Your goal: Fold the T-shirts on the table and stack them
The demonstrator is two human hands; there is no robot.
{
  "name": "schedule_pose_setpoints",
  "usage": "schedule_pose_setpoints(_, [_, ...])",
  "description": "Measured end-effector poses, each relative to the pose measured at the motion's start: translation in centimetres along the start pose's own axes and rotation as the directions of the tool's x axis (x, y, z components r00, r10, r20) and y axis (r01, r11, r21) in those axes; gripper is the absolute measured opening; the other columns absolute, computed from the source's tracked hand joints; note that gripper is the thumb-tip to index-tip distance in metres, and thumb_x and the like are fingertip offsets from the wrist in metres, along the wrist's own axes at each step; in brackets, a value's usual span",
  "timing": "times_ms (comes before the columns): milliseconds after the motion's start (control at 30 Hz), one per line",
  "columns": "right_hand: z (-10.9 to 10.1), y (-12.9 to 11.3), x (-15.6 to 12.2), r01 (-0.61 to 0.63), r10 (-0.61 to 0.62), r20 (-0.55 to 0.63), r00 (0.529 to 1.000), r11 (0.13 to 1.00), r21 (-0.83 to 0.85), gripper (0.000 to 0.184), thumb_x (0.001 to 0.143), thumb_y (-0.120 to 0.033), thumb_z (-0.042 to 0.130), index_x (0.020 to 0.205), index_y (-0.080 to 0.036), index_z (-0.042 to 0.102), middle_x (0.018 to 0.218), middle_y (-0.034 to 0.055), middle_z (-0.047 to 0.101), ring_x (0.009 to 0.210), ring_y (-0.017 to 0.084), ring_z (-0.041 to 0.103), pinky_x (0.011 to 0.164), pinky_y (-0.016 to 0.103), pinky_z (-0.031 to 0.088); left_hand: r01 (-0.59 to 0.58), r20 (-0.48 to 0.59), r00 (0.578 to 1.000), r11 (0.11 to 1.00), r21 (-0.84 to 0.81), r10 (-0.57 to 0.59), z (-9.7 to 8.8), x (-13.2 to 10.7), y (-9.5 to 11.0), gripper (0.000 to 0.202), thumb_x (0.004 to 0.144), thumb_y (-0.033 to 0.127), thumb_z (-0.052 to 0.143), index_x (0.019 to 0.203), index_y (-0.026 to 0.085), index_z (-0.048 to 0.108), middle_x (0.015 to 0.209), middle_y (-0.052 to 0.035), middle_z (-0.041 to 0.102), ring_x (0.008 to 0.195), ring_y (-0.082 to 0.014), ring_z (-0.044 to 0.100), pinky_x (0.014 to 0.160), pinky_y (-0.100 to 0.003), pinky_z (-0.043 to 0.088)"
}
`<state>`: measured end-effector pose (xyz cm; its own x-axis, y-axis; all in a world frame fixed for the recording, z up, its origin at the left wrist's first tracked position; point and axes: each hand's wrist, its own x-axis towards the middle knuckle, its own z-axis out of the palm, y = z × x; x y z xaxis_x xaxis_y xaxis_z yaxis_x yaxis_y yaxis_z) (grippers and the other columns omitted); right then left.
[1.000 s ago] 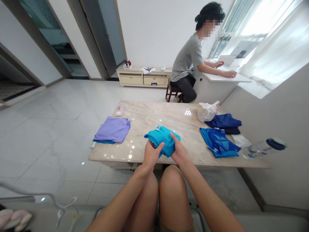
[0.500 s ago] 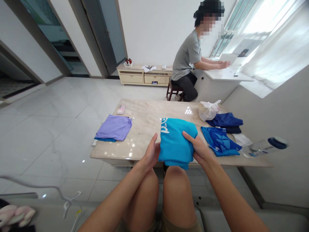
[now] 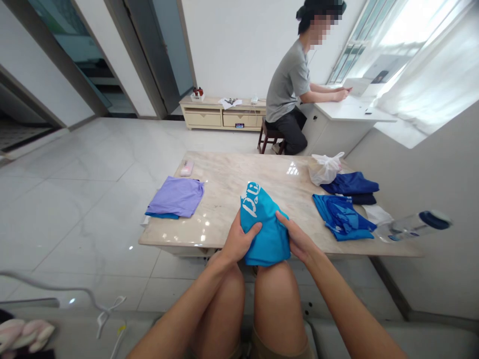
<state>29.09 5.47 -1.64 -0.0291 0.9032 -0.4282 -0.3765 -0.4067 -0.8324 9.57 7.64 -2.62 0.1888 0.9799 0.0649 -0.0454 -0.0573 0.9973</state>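
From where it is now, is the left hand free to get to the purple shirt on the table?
Probably yes, once it lets go: the left hand grips the turquoise shirt, and only bare table lies between it and the purple shirt.

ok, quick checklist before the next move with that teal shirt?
1. Left hand grips the teal shirt: ok.
2. Right hand grips its other side: ok.
3. Shirt held up at the near edge of the table, not lying flat: ok.
4. Bare tabletop straight ahead of the shirt: ok.
5. Purple shirt and blue shirt lie apart from it: ok.
6. Far side of the shirt smooth: cannot tell, hidden.
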Motion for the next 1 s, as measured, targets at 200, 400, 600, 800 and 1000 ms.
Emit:
schedule_pose_setpoints(200, [-2.3,-2.1,0.1,0.258,-0.385,-0.195,0.902,0.843,-0.472,0.065,0.077,-0.075,0.085,0.112,-0.02,0.081,0.12,0.0131,0.083,0.118,0.039,0.077,0.103,0.052,0.064,0.056,0.061,0.996,0.993,0.1,-0.062,0.0,0.0,-0.8,0.062,0.092,0.049,0.078,0.145,0.022,0.062,0.149,-0.0143,0.07,0.137,-0.0315,0.068,0.117,-0.047,0.056])
schedule_pose_setpoints(400, [-8.3,-2.9,-0.5,0.277,-0.628,-0.22,0.746,0.594,-0.755,0.061,0.084,-0.08,0.07,0.097,-0.021,0.077,0.105,0.0135,0.083,0.102,0.035,0.077,0.097,0.048,0.062,0.262,0.155,0.942,0.941,0.214,-0.298,0.2,0.1,-1.2,0.04,0.094,0.041,0.066,0.128,0.021,0.065,0.117,-0.0092,0.076,0.075,-0.017,0.077,0.057,-0.025,0.055])
schedule_pose_setpoints(600, [-16.5,-2.1,-2.4,0.085,-0.647,-0.33,0.688,0.523,-0.848,0.051,0.081,-0.073,0.067,0.088,-0.023,0.075,0.1,0.0162,0.082,0.099,0.038,0.076,0.095,0.051,0.062,0.165,0.179,0.951,0.905,0.391,-0.25,0.4,0.1,-0.6,0.026,0.095,0.037,0.06,0.114,0.023,0.07,0.106,-0.0052,0.078,0.075,-0.0171,0.076,0.065,-0.028,0.055])
schedule_pose_setpoints(800, [-23.5,-2.2,-4.6,-0.143,-0.579,-0.41,0.705,0.451,-0.881,0.048,0.075,-0.07,0.073,0.086,-0.023,0.075,0.092,0.0186,0.08,0.093,0.044,0.076,0.087,0.056,0.062,0.021,0.214,0.96,0.809,0.588,-0.18,1.0,-0.1,-0.4,0.023,0.098,0.035,0.057,0.112,0.026,0.073,0.104,-0.0041,0.082,0.079,-0.0203,0.075,0.074,-0.032,0.054])
schedule_pose_setpoints(1000, [-27.1,-1.5,-5.4,-0.208,-0.591,-0.391,0.705,0.355,-0.911,0.045,0.077,-0.07,0.073,0.078,-0.025,0.072,0.08,0.0172,0.076,0.083,0.043,0.074,0.084,0.056,0.061,-0.024,0.232,0.953,0.716,0.698,-0.193,1.7,-0.3,0.1,0.024,0.102,0.034,0.055,0.113,0.027,0.076,0.104,-0.0057,0.083,0.085,-0.0243,0.075,0.08,-0.034,0.051])
